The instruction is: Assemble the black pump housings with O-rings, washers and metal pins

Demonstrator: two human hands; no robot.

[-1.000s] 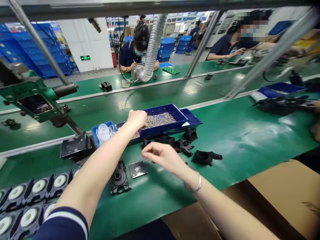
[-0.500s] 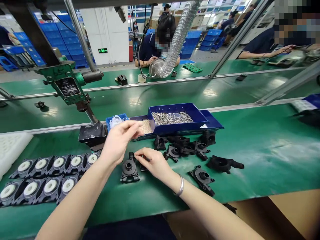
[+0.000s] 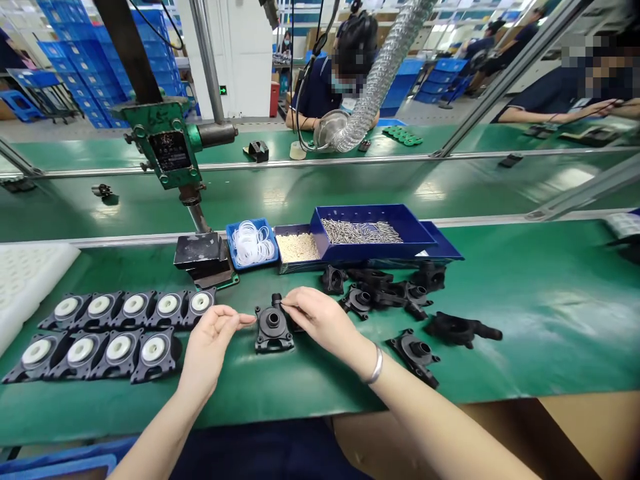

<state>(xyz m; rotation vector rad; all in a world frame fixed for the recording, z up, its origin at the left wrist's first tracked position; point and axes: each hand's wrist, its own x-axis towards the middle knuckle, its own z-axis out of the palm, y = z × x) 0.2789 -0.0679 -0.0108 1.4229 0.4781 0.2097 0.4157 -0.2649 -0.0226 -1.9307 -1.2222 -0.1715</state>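
A black plastic housing (image 3: pixel 273 325) with a raised round hub lies on the green bench in front of me. At its left corner, my left hand (image 3: pixel 210 340) is closed in a pinch, fingertips right by the edge. My right hand (image 3: pixel 320 320) pinches at the housing's upper right, beside its short spout. Whatever either pinch holds is too small to make out. Under the right hand a flat dark block is mostly hidden. Behind the hands stand a blue tray of metal pins (image 3: pixel 363 232), a tray of small cream pieces (image 3: pixel 299 248) and a blue box of white rings (image 3: pixel 253 243).
Two rows of black housings with white discs (image 3: pixel 120 348) lie at left. Several loose black housings (image 3: pixel 413 350) lie at right. A green press (image 3: pixel 167 147) with a black base (image 3: pixel 201 252) stands back left. Across the bench a co-worker (image 3: pixel 350 67) sits behind a silver duct (image 3: pixel 385 73).
My left hand has come from the pin tray toward me, down to the housing's left corner. My right hand has moved from over the bench to the housing's spout. The view has swung left.
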